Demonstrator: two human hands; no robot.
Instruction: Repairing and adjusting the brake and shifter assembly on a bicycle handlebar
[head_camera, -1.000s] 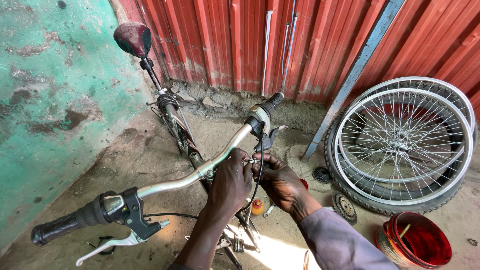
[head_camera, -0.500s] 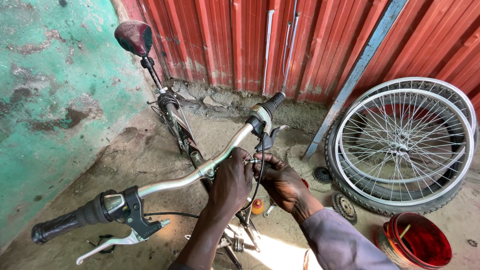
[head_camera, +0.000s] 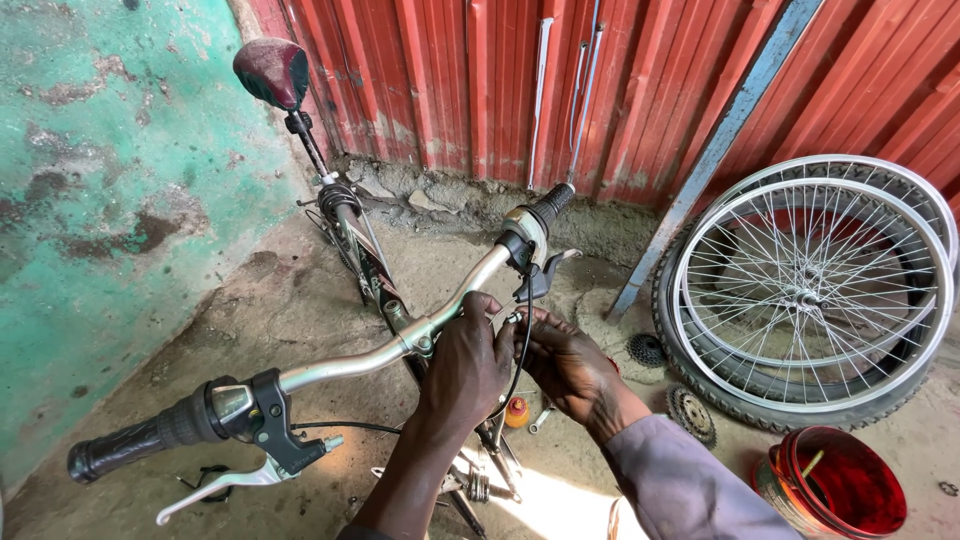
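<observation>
Head view, looking down over a bicycle from the rider's end. Left hand (head_camera: 465, 365) curled shut around the silver handlebar (head_camera: 350, 362) near its middle, fingers wrapped over the top of the tube. Right hand (head_camera: 572, 365) just beside the left, fingertips pinched together on a thin black brake cable (head_camera: 524, 350) at its small metal end, right where the two hands meet. Exactly how tightly the pinch closes, hard to tell, as the fingers overlap.

Up and to the right of the grip: the right brake lever (head_camera: 545, 275) and the black rubber handgrip (head_camera: 552, 203) at the bar's far end. Down and to the left of the grip: the other brake lever (head_camera: 262, 455), silver blade with black clamp, and the second black handgrip (head_camera: 125, 448) at the near end.

Beyond the hands: the bicycle frame (head_camera: 362, 250) running away toward a dark red saddle (head_camera: 272, 72). Below the hands, on the ground: a small orange bottle (head_camera: 516, 411) and a few loose metal parts.

Well to the right of the grip: two spoked wheels (head_camera: 812, 295) leaning against a red corrugated metal wall (head_camera: 480, 90), a cogged sprocket (head_camera: 691, 413) lying near them, and a red tub (head_camera: 835, 480) at the lower right. To the left: a worn green painted wall (head_camera: 110, 190). Underfoot: rough concrete floor (head_camera: 280, 300).
</observation>
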